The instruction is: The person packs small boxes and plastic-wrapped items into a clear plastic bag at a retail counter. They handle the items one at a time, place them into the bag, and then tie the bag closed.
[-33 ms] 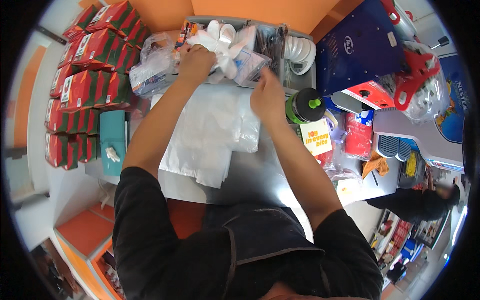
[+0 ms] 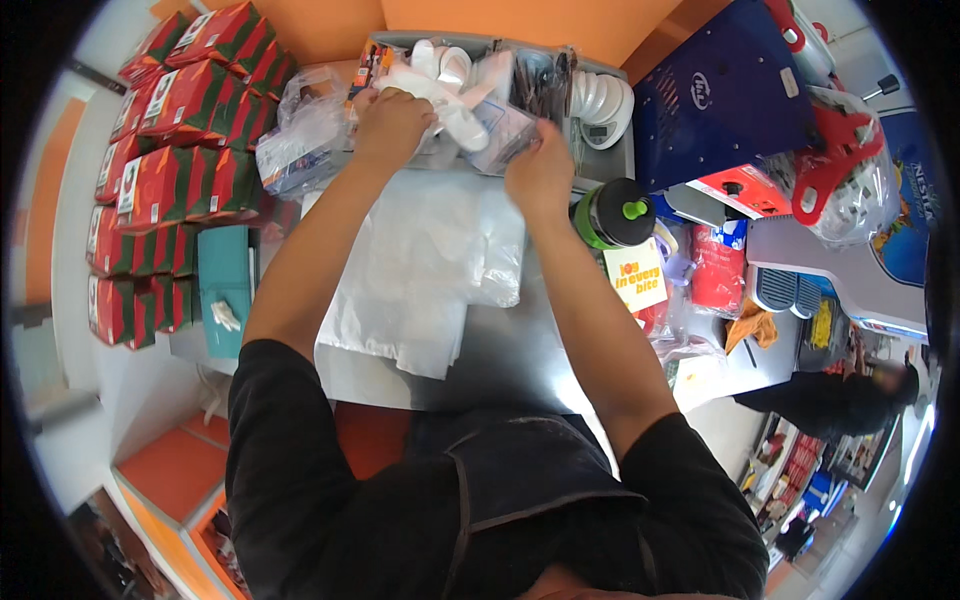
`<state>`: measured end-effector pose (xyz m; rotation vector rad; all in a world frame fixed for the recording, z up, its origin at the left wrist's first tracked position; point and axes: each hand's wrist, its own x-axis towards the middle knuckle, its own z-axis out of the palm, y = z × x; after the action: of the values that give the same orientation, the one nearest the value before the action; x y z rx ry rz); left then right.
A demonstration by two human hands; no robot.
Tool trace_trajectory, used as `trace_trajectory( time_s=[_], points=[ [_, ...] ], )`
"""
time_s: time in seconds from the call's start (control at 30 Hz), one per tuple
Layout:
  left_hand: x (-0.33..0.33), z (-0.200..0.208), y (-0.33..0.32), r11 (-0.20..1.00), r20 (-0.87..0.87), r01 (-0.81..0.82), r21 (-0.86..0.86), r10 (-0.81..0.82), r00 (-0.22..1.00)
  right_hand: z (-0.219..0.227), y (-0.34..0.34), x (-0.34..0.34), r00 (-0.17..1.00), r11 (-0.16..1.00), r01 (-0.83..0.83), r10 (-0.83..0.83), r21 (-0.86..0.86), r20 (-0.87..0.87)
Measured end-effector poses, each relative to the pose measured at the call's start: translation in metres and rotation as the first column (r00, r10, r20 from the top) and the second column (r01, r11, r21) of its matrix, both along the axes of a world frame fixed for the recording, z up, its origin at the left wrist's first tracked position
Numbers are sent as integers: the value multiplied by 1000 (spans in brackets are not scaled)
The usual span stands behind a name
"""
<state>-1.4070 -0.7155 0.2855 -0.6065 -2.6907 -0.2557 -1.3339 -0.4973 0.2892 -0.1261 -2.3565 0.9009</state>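
Raised slightly, right fingers [image 2: 549,140] touch a blurred packet [image 2: 500,133]; whether they or part-hidden left fingers [image 2: 400,108] grasp, I cannot tell.

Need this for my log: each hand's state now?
Left hand: curled beside the white item; grip can't be told.
Right hand: at the clear packet; hold unclear.

a pale square card [image 2: 635,275] bears a short, legible phrase stacked in three lines of bold orange-yellow lettering. the dark blue, flat-sided metal box [image 2: 745,95] shows a white oval emblem with letters inside, turned sideways. white capitals run sideways along the glossy blue curved panel [image 2: 908,165] at the far right. small white labels on the stacked red-and-green cardboard boxes [image 2: 155,190] are too tiny to read.
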Motion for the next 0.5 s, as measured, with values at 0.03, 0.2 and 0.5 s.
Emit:
trace_trajectory(
  time_s=[0.03, 0.2, 0.5],
  points=[
    [-1, 8, -3, 995, 7, -9, 101, 8, 1000, -10, 2, -30, 990, 993, 94, -85, -77, 113],
    [-31, 38, -30, 879, 203, -20, 476, -88, 975, -33, 13, -101, 786, 948, 318, -273, 15, 554],
    [-71, 105, -63, 737, 133, -42, 674, -66, 989, 22, 20, -121, 866, 979, 129, -188, 156, 464]
  ],
)
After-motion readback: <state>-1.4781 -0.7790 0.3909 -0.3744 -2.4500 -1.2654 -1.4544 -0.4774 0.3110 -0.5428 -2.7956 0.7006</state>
